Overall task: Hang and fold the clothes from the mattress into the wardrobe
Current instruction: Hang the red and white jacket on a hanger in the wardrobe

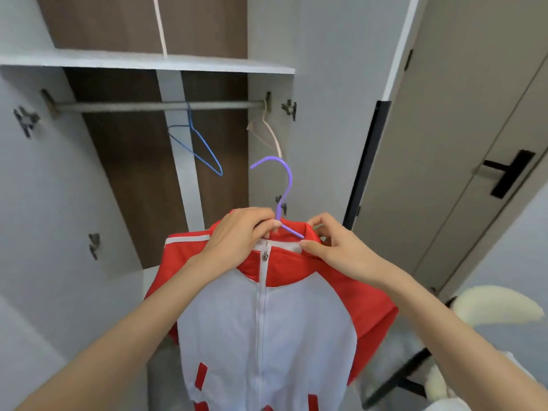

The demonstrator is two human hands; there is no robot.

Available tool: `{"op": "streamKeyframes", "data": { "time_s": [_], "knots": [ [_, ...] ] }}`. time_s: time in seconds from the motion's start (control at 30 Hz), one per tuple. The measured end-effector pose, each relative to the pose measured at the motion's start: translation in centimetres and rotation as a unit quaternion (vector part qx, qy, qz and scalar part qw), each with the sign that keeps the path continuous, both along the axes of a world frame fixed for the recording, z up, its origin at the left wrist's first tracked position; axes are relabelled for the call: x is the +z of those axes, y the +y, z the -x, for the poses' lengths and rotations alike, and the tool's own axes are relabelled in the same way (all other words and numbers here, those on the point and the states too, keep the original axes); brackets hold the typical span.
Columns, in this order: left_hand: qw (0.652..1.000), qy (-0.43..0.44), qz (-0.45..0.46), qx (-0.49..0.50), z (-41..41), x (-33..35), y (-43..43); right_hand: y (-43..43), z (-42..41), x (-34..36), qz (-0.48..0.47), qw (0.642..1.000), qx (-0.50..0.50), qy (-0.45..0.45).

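Zip-front track jacket [267,321], smooth synthetic cloth, white body with red shoulders and collar, held up before the open wardrobe [35,179], below the rail. It sits on a purple plastic-coated hanger [282,185], whose curved hook stands free of the metal rail [160,105]. Left hand [240,229]: fingers curled over the collar at the hanger's neck. Right hand [332,247]: thumb and fingertips pinch the collar's right side, beside the hanger's arm. On the rail hang a thin blue wire hanger [195,146] and a beige hanger [267,132] (both bare). Zip closed to the collar.
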State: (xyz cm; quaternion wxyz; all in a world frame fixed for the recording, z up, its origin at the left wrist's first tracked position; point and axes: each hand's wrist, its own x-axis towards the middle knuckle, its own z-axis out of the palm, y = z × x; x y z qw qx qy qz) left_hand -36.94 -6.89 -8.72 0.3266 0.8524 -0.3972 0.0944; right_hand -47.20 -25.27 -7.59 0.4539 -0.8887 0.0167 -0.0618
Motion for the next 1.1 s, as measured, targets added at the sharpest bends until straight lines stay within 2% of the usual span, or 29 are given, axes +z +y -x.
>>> {"op": "streamKeyframes", "data": {
  "time_s": [0.2, 0.33, 0.53, 0.63, 0.83, 0.97, 1.1],
  "knots": [
    [0.999, 0.026, 0.017, 0.014, -8.7, 1.8, 4.1, 3.4, -9.8, 0.8, 0.102, 0.993, 0.043, -0.039],
    [0.999, 0.025, 0.032, 0.018, -14.3, 2.4, 4.8, 4.4, -15.4, 1.5, 0.106, 0.993, 0.012, -0.053],
    [0.988, 0.029, 0.113, 0.101, -22.8, 2.4, 4.5, 2.4, -22.8, 1.4, 0.122, 0.988, -0.087, -0.038],
    [0.985, 0.057, 0.107, 0.122, -26.1, 2.0, 3.8, 0.3, -26.8, 0.7, 0.090, 0.989, -0.120, -0.010],
    [0.979, 0.088, 0.092, 0.156, -33.5, 1.4, 1.7, -3.4, -35.6, -1.0, -0.016, 0.993, -0.117, 0.031],
    [0.977, 0.080, 0.068, 0.186, -39.0, 2.2, 0.5, -4.3, -42.4, -0.5, -0.059, 0.989, -0.133, 0.027],
    [0.978, 0.032, 0.035, 0.204, -43.9, 2.7, 0.2, -4.7, -48.6, 0.9, -0.074, 0.985, -0.152, -0.007]
  ]
}}
